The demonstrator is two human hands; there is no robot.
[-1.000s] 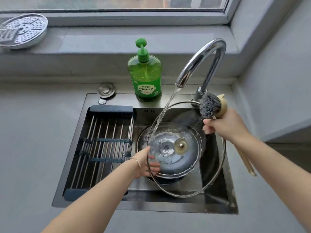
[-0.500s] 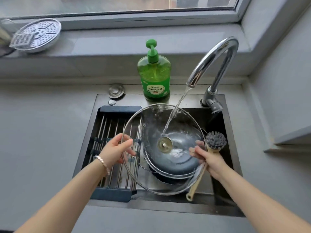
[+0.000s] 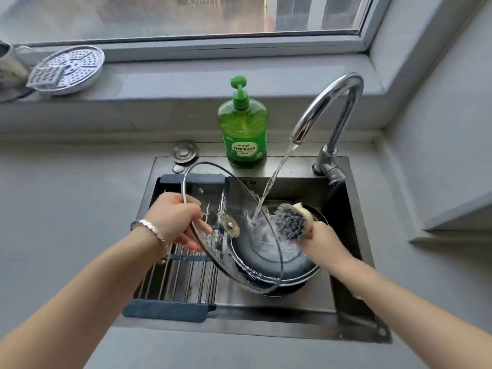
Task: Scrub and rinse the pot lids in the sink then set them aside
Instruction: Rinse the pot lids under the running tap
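As water [image 3: 277, 169] from the tap [image 3: 330, 102] strikes the tilted lid [image 3: 237, 206], held mid-frame over the sink [image 3: 354, 235], the left hand [image 3: 175, 222] pinches its rim while the right hand [image 3: 316, 241] grips a brush [image 3: 290, 221]; rinsing seems in hand, and next the lid wants turning.

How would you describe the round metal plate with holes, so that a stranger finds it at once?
Look at the grey window sill behind the steel sink. At its far left sits a round silver metal plate. It alone is pierced with small holes, unlike the smooth metal vessel beside it.
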